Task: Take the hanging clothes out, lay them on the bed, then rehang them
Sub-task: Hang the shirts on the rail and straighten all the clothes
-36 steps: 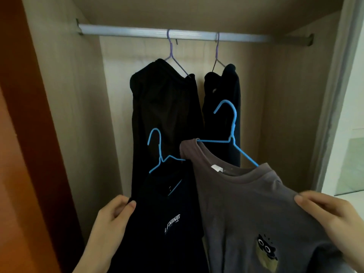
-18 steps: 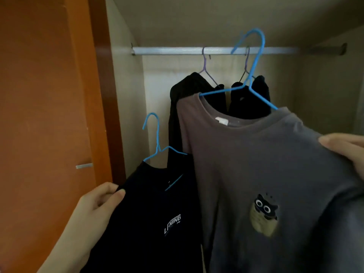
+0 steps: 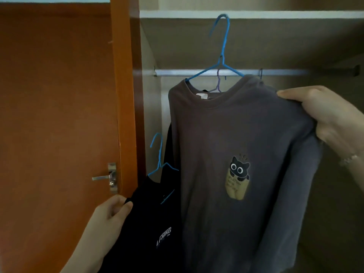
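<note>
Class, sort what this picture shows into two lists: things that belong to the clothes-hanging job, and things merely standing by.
Part of the job: grey cat T-shirt, its blue hanger, black T-shirt, second blue hanger, wardrobe rail, right hand, left hand.

Merely there: orange door, door handle, shelf above the rail.

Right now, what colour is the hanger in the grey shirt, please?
The hanger is blue, clearest in the head view.

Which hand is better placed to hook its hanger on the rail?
The right hand: its grey shirt has the hanger hook above the rail; the left hand has its hanger far lower.
</note>
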Available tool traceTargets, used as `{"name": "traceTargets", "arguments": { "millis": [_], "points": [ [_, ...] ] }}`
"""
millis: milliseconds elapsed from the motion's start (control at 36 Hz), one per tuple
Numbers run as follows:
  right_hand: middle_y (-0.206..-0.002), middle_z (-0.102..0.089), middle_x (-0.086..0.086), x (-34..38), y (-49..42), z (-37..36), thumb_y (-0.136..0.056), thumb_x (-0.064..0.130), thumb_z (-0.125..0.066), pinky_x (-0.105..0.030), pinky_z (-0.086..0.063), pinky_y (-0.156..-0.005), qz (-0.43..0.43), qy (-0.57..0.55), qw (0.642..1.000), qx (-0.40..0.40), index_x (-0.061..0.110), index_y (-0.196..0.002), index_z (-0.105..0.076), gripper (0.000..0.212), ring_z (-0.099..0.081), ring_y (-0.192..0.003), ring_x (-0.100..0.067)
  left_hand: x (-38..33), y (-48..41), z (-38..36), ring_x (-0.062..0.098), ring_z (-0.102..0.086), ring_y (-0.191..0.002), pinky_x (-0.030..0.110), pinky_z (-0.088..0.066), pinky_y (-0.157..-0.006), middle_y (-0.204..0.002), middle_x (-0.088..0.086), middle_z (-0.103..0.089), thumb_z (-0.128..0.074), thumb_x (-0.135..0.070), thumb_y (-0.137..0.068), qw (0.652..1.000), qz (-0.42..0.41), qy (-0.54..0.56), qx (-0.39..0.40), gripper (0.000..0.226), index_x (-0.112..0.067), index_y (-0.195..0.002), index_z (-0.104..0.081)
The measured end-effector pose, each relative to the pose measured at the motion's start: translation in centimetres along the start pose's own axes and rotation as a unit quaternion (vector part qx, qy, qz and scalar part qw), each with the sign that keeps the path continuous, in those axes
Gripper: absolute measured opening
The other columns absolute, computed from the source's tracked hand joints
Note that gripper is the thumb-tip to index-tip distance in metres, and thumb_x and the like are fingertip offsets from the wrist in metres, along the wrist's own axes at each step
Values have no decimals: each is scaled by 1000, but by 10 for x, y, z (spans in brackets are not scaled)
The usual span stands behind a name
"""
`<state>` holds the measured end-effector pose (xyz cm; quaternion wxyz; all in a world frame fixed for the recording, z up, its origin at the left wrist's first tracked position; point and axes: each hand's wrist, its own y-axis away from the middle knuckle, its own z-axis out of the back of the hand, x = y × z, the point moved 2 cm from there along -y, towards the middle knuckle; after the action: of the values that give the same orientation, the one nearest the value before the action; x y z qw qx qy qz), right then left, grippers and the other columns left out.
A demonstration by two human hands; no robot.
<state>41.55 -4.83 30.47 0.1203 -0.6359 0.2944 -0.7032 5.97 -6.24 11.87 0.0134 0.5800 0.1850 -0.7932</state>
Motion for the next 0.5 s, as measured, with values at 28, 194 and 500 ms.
{"name": "traceTargets", "arguments": {
  "millis": [28,194,500],
  "points": [
    [-55,-69,4,3,3,2,-85,17,-61,-13,-48,-44,4,-2,1000,4,12,-77,-68,12,-66,-52,-5,3,-1,0,9,-51,-40,18,-39,-43,-45,-2,-59,-52,-12,-96,1000,1,0,5,23,-2,-78,-62],
    [-48,-66,5,-2,11,8,-86,17,-59,-12,-47,-40,-31,-2,1000,-1,11,-75,-65,14,-63,-44,-4,10,-7,-4,17,-58,-49,19,-42,-45,-57,5,-66,-53,-13,-95,1000,-1,-5,24,21,-3,-80,-64],
    [-59,-70,-1,-5,-12,-37,-83,15,-62,-18,-50,-49,-83,4,996,35,9,-77,-67,10,-65,-52,-12,18,-25,-11,16,-54,-53,16,-41,-47,-53,1,-62,-53,-13,-95,997,25,-14,73,19,-5,-81,-63]
  ]
}}
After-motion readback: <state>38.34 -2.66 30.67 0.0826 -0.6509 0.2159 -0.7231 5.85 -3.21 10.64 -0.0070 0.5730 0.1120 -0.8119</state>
